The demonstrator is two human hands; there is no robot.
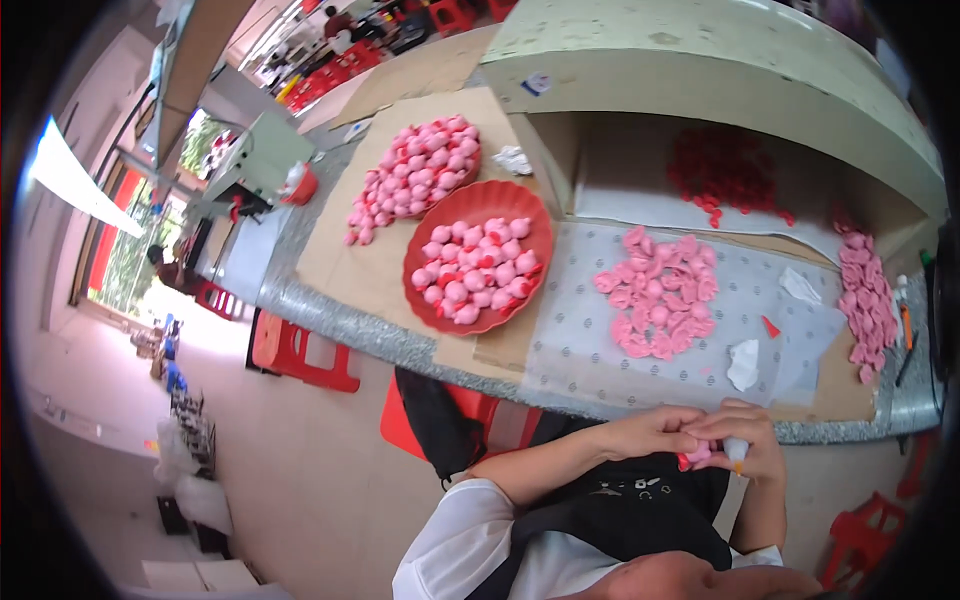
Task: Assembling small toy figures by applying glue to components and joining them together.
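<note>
A bowl [498,200] of balls [476,262] stands left of a paper sheet [565,300]. Pieces [655,288] lie on the sheet, before a shelf [700,82].

This looks like a workshop: across the frame's centre, a speckled grey worktop [385,332] carries heaped small pink pieces [657,290] and a red scalloped bowl [532,212] of more. Red plastic stools [305,352] stand below it, and another person [338,22] shows among cluttered work tables at upper left.
</note>
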